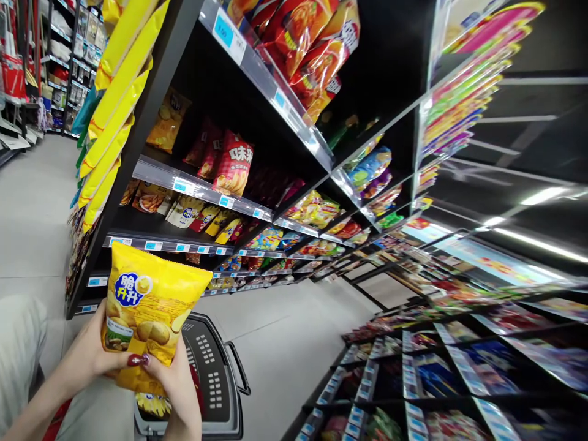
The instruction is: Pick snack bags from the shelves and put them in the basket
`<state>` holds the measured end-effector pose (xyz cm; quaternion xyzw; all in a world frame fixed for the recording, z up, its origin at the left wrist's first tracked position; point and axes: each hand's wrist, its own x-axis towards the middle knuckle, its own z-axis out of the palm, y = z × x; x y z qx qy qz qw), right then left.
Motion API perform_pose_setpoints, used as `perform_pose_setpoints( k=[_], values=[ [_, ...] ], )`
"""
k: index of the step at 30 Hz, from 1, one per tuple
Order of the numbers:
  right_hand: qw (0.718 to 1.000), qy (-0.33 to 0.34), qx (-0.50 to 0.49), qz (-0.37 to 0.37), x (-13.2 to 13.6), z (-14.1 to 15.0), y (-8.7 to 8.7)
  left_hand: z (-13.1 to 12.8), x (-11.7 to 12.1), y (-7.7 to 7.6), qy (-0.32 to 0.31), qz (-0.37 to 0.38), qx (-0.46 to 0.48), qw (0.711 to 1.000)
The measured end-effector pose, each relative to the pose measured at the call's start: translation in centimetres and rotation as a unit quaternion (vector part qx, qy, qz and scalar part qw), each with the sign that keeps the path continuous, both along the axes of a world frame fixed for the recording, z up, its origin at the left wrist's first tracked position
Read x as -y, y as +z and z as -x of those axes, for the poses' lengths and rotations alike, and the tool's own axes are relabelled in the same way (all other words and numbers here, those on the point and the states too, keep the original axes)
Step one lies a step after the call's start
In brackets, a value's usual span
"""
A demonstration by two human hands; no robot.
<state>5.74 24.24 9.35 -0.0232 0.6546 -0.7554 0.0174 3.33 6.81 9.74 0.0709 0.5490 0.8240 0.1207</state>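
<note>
- Progress: yellow snack bag [149,318] is off the shelving [158,174], upright in both hands, overlapping the basket [202,352] in view; not yet set down, so judged part-way.
- Left hand [94,358]: clamped on the bag's left side, thumb across the front, other fingers mostly hidden.
- Right hand [177,376]: clamped on the right side, thumb tip at the left one's, other fingers hidden.
- Done: basket already contains a yellow packet [154,405] and a red item [198,392], both partly covered.
- Outstanding: the held bag; anything further cannot be told.
- Count: one held bag, one basket, one yellow packet and one red item visible inside; nearby shelf, three red bags [233,164] discernible.
</note>
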Motion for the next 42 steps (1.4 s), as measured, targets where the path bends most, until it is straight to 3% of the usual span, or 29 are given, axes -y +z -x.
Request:
perform_pose_setpoints(
  k=[5, 11, 17, 26, 35, 42],
  values=[
    [1.0, 0.008, -0.006, 0.018, 0.1, -0.1, 0.2, 0.2, -0.1, -0.1, -0.006, -0.002, 0.016, 1.0],
    [0.998, 0.037, -0.015, 0.059, 0.4, 0.1, 0.6, 0.4, 0.2, -0.2, 0.007, 0.054, 0.019, 0.998],
    [1.0, 0.014, -0.002, 0.02, 0.1, 0.1, 0.6, 0.4, 0.2, -0.3, 0.016, 0.064, 0.031, 0.997],
    [0.999, 0.001, -0.002, 0.038, 0.2, -0.1, 0.6, 0.5, 0.0, -0.6, 0.009, 0.042, 0.03, 0.999],
    [1.0, -0.019, -0.015, 0.008, 0.1, -0.3, 1.3, 0.0, -0.4, 0.4, 0.043, 0.011, 0.038, 0.998],
    [0.999, -0.039, 0.001, 0.028, -0.3, 0.1, -0.3, 0.1, -0.2, 0.0, 0.017, 0.046, 0.013, 0.999]
  ],
)
